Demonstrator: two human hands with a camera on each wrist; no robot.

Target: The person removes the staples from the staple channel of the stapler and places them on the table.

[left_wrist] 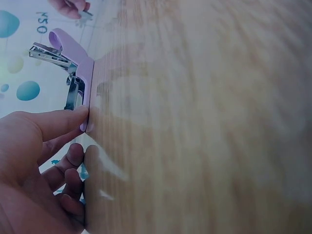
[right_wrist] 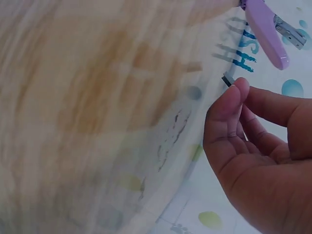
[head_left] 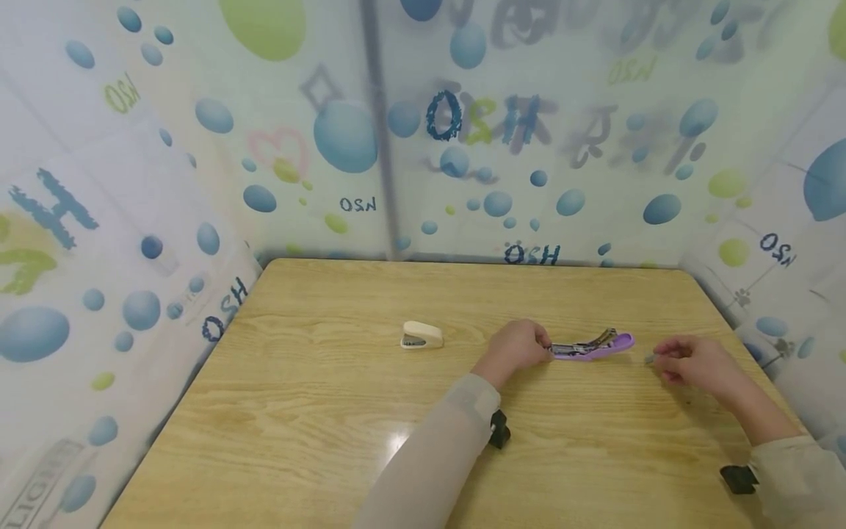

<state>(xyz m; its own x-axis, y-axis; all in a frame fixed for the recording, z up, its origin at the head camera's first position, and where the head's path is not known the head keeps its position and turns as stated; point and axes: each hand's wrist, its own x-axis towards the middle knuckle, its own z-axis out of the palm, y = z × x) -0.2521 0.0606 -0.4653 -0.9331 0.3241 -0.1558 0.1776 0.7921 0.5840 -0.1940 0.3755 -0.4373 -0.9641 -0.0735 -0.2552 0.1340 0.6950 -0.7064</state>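
A purple stapler (head_left: 590,354) lies opened out on the table, its metal magazine (left_wrist: 51,56) tilted up from the purple body. My left hand (head_left: 518,344) pinches one end of it between thumb and finger, down at the tabletop. To the right, apart from the stapler, my right hand (head_left: 702,365) holds a small grey strip of staples (right_wrist: 227,79) between thumb and fingertips. The strip's end sticks out toward the stapler; the rest is hidden by the fingers.
A small cream stapler (head_left: 421,336) stands on the wooden table (head_left: 297,411), left of my left hand. Patterned curtains (head_left: 423,184) with blue and green spots enclose the table at the back and sides.
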